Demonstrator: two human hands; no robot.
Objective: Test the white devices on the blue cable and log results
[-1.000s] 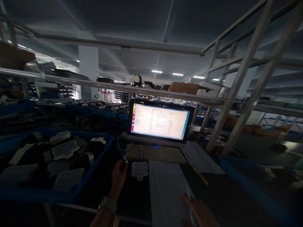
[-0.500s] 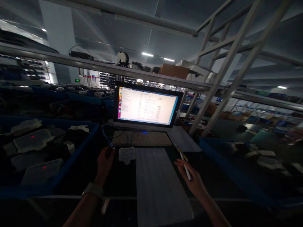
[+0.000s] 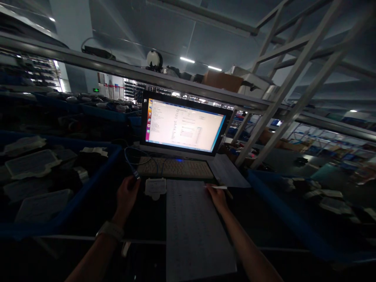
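My left hand is closed on the plug end of a blue cable, left of the keyboard. The cable loops up and back toward the keyboard. My right hand is closed around a white pen, which lies nearly level across the fingers. That hand rests at the upper right edge of a long printed paper sheet. Between my hands, beside the sheet's top left corner, lies a small pale plastic part with a rounded tab.
A lit monitor stands behind the keyboard. Blue bins of pale plastic parts flank the desk, a left bin and a right bin. Another paper lies right of the keyboard. A shelf with a cardboard box runs above.
My right hand has moved left and up onto the sheet's edge, and the pen has swung from steep to nearly level. My left hand still holds the cable. The view has shifted slightly.
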